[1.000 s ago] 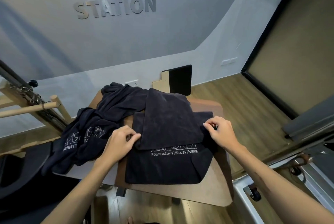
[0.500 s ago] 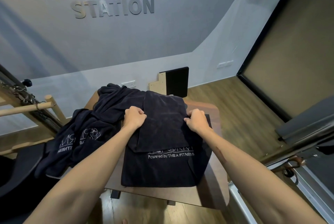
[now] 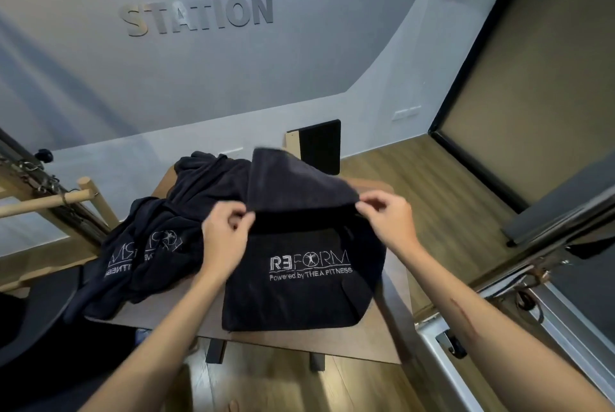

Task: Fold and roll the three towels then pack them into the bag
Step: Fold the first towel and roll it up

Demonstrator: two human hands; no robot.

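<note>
Head view: on the table point(image 3: 382, 341) lies a dark towel point(image 3: 299, 295) with the white print "REFORM", its far part lifted off the table. The left hand point(image 3: 226, 235) pinches the raised fold at its left end, the right hand point(image 3: 387, 217) pinches it at the right end. Left of this towel, touching it, a crumpled pile point(image 3: 149, 245) of dark towels hangs over the table edge.

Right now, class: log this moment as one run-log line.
phase: folding | left hand: pinches towel fold | right hand: pinches same fold, lifted | other towels: heaped left | bag: unseen
</note>
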